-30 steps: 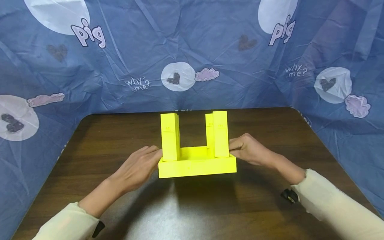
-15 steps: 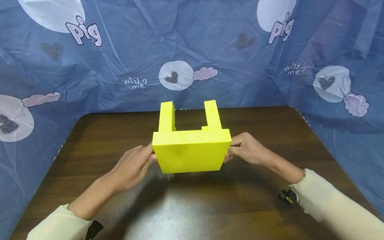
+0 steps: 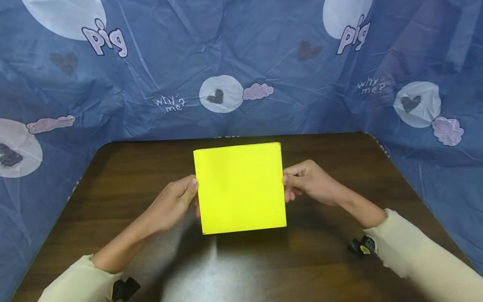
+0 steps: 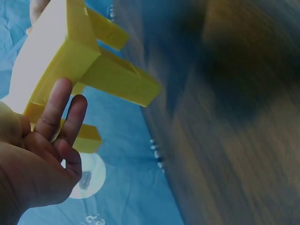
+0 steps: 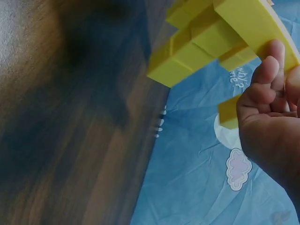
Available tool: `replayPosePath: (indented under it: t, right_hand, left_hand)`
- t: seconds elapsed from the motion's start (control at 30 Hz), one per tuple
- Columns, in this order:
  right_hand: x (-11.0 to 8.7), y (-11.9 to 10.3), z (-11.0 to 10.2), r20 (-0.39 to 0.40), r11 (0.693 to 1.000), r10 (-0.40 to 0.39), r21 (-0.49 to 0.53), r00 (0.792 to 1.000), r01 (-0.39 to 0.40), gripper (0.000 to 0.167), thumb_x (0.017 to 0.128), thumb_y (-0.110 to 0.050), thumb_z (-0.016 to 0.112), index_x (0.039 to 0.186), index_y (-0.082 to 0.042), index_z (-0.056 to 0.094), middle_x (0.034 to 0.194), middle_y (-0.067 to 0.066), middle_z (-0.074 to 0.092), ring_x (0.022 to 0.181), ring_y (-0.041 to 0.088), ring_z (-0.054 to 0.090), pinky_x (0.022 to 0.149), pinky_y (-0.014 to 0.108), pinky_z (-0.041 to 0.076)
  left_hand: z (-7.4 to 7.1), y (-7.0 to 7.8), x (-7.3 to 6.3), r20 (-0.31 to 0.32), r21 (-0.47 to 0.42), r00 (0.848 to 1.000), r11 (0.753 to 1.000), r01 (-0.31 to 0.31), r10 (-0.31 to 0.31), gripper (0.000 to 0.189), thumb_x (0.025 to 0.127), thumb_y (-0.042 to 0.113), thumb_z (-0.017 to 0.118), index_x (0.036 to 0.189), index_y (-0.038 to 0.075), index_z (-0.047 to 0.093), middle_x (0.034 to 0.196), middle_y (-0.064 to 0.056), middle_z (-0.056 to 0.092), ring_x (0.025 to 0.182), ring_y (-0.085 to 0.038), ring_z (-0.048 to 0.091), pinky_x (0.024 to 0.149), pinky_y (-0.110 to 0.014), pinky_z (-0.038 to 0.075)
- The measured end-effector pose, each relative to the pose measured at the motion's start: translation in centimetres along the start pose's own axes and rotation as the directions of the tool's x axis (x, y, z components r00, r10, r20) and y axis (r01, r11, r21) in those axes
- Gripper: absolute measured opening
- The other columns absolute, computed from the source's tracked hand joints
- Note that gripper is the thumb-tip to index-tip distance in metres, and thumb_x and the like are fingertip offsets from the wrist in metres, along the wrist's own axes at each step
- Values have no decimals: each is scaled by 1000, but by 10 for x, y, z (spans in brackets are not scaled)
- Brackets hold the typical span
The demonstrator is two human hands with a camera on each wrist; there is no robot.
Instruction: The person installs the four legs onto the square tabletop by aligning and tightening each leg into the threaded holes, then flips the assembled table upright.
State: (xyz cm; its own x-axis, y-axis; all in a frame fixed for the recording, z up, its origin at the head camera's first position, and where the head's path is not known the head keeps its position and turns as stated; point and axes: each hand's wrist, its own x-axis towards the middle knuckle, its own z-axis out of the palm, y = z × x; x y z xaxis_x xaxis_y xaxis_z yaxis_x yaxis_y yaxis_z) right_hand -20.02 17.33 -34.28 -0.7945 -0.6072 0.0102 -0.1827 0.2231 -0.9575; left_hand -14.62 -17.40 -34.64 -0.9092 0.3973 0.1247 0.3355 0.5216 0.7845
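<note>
A small yellow table (image 3: 241, 188), with a flat square top and several block legs, is held up between both hands. Its top faces the head camera, so the legs are hidden there. In the left wrist view the legs (image 4: 122, 77) stick out away from the top; the right wrist view shows legs (image 5: 187, 54) too. My left hand (image 3: 171, 203) pinches the left edge, thumb on the top's edge and fingers along the side. My right hand (image 3: 313, 184) grips the opposite edge the same way, its fingertips (image 5: 275, 49) against the yellow side.
Beneath is a dark brown wooden table (image 3: 143, 167) with a bright reflection near the front. A blue printed cloth (image 3: 241, 50) hangs behind it and at both sides. Black wrist devices (image 3: 126, 288) sit by the pale sleeves (image 3: 422, 256).
Both hands have tipped the yellow table over toward the head camera. Its legs pointed up a second ago; now they point away and the flat top faces the camera.
</note>
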Motion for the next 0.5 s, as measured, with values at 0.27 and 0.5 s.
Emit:
replayPosePath:
  t: [0.27, 0.5]
  right_hand:
    - [2, 7, 0, 31, 994, 95, 59, 995, -97, 30, 101, -17, 54, 97, 8, 69, 67, 18, 65, 56, 18, 55, 56, 25, 38]
    - [7, 13, 6, -33, 967, 214, 147, 976, -207, 33, 102, -17, 51, 83, 3, 69, 61, 7, 61, 56, 16, 52, 56, 26, 37]
  left_hand:
    - [8, 0, 3, -5, -63, 983, 982, 180, -181, 46, 107, 36, 35, 82, 7, 60, 61, -4, 61, 72, -21, 59, 81, -39, 41]
    - [9, 1, 15, -7, -72, 953, 951, 302, -303, 57, 107, 39, 33, 74, 3, 61, 58, -7, 60, 69, -24, 59, 76, -36, 40]
